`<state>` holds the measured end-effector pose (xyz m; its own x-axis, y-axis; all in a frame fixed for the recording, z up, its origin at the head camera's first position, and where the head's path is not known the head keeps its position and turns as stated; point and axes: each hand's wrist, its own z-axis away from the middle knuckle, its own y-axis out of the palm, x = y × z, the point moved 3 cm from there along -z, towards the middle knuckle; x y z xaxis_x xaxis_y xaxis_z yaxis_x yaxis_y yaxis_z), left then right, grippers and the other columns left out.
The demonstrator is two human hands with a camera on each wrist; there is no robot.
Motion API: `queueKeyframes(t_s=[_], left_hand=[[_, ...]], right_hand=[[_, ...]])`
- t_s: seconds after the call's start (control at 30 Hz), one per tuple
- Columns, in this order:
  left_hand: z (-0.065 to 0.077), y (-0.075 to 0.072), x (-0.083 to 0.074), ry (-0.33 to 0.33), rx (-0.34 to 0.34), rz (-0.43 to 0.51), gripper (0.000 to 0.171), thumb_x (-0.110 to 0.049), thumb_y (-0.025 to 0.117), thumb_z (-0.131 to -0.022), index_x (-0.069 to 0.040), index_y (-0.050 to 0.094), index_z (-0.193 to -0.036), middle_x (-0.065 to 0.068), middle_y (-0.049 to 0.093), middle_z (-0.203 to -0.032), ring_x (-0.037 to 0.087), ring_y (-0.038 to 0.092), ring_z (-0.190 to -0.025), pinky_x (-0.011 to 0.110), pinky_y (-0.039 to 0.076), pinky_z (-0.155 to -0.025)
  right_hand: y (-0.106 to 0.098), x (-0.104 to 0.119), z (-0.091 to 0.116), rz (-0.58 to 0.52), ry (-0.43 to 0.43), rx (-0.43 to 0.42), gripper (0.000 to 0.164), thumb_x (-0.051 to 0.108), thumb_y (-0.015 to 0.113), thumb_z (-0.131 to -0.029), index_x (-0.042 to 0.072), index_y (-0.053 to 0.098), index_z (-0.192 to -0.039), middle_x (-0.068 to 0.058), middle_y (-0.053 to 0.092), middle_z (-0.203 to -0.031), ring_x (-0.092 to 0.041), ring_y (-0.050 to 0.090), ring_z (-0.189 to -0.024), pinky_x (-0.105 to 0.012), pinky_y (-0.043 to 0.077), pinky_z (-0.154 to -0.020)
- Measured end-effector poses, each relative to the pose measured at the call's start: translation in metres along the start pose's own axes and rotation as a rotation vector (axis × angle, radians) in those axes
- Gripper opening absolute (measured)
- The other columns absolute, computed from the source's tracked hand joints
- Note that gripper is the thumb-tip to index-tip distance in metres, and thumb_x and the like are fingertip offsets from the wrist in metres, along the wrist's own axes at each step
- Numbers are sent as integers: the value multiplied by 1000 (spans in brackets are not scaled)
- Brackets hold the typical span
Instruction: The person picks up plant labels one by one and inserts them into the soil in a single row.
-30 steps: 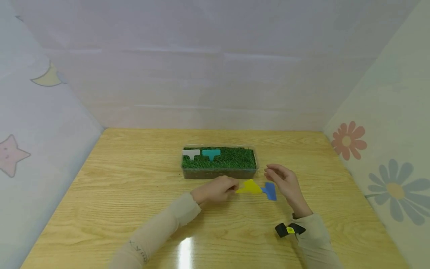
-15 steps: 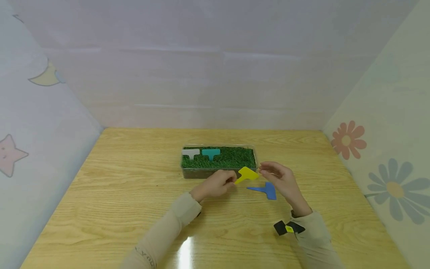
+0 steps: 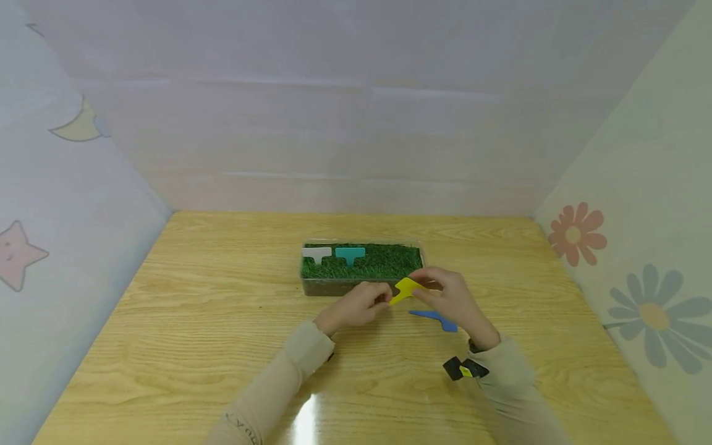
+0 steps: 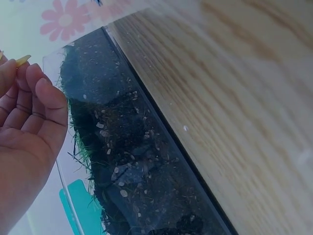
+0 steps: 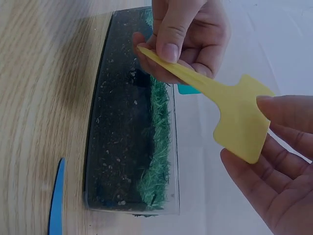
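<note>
A yellow T-shaped plant label point(image 3: 406, 286) is held in the air in front of the planter, between both hands. My left hand point(image 3: 358, 304) pinches its pointed stem between thumb and fingers, plainly seen in the right wrist view. The broad head of the label is pinched by my right hand point(image 3: 447, 300), thumb on one face and fingers behind. Below the right hand, a blue plant label point(image 3: 431, 316) lies on the table, its head partly covered by that hand. White point(image 3: 317, 254) and teal point(image 3: 350, 254) labels stand upright in the left half of the grass.
The clear rectangular planter point(image 3: 361, 287) holds dark soil under green grass point(image 3: 389, 259) and sits on a wooden table point(image 3: 222, 278). Behind the table rises a pale wall point(image 3: 356, 136); printed side walls flank it. A black strap point(image 3: 464, 369) is on the right sleeve.
Both hands have moved up toward the planter, lifting the yellow plant label off the table area beside the blue one. My right hand has come left and taken hold of the yellow label's head.
</note>
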<state>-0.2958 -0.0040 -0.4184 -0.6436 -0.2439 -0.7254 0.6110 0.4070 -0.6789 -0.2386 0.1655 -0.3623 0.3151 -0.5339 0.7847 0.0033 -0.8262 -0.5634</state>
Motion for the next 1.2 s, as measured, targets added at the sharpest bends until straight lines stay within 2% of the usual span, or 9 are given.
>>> queueKeyframes(t_s=[0.2, 0.43, 0.6, 0.73, 0.93, 1.1, 1.2], left_hand=[[0, 0, 0, 4, -5, 18, 9, -7, 52, -92, 1, 56, -89, 11, 59, -79, 9, 43, -60, 18, 38, -56], [2, -2, 0, -3, -51, 24, 7, -6, 54, -91, -3, 56, -86, 4, 58, -78, 7, 45, -60, 17, 40, -56], [8, -8, 2, -6, -130, 41, 9, -6, 56, -90, -10, 55, -82, -3, 54, -74, 7, 46, -61, 19, 41, -55], [17, -13, 7, -8, -197, 56, 9, -5, 55, -90, -9, 54, -83, -3, 53, -75, 8, 44, -60, 21, 40, -55], [30, -27, 14, -58, -306, 108, 7, -5, 56, -90, -8, 58, -85, -3, 56, -76, 9, 43, -59, 23, 39, -54], [44, -43, 17, -84, -406, 156, 7, -6, 56, -90, -7, 59, -84, 1, 57, -74, 8, 45, -58, 24, 40, -53], [52, -55, 17, -95, -476, 191, 6, -3, 57, -89, -3, 59, -84, 9, 60, -74, 8, 47, -58, 23, 41, -53]], right_hand=[[3, 3, -4, 72, -22, -15, 17, -7, 66, -79, -1, 66, -94, -11, 65, -89, -24, 63, -79, -31, 53, -68], [4, 3, -5, 104, -37, -25, 15, -7, 65, -79, 0, 66, -92, -8, 65, -84, -18, 62, -72, -26, 52, -63], [4, 4, -5, 122, -54, -36, 15, -7, 66, -78, 1, 66, -91, -7, 65, -83, -17, 61, -70, -27, 52, -61], [5, 4, -5, 129, -69, -36, 15, -7, 66, -78, 1, 67, -91, -7, 65, -82, -16, 61, -70, -26, 52, -61], [5, 3, -4, 113, -61, -31, 16, -7, 66, -78, 0, 67, -92, -7, 65, -83, -17, 61, -71, -26, 52, -61], [5, 4, -3, 104, -47, -26, 16, -8, 65, -78, 0, 66, -92, -8, 65, -84, -17, 61, -72, -26, 52, -62], [5, 4, -3, 104, -46, -25, 16, -8, 65, -78, 0, 66, -92, -8, 65, -84, -18, 61, -72, -26, 52, -62]])
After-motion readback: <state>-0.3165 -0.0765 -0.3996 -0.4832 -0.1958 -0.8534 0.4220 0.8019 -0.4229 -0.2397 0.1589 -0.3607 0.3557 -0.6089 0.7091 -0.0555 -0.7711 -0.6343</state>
